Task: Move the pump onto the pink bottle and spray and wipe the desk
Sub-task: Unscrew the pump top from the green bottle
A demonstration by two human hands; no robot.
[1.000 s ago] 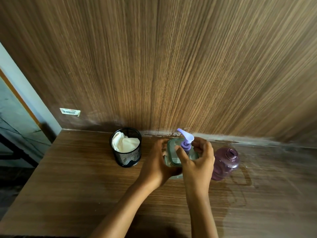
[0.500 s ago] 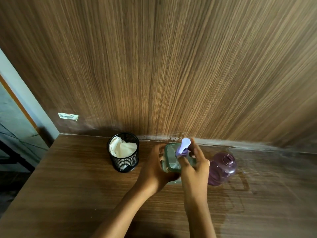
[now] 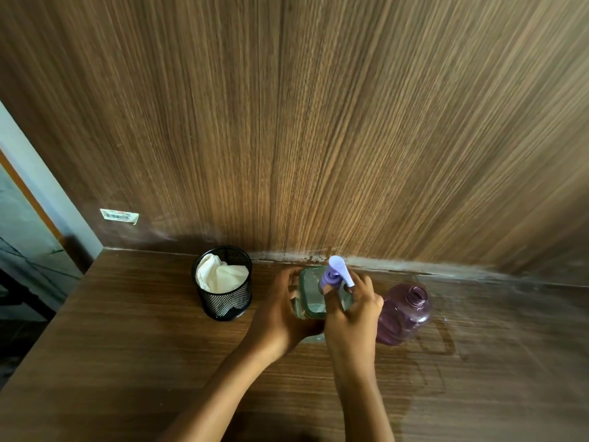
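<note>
Unscrewing step: left hand [image 3: 280, 309] grasps clear bottle [image 3: 314, 298], right fingers [image 3: 331, 290] grip pump [image 3: 334, 274]; next, lift it to pink bottle [image 3: 403, 314].

Left hand [image 3: 280, 311] grips the clear bottle [image 3: 314, 296] — right hand [image 3: 352, 311] pinches its lilac pump [image 3: 334, 274].

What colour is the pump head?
Light purple pump, clearest in the head view, on the clear bottle.
</note>
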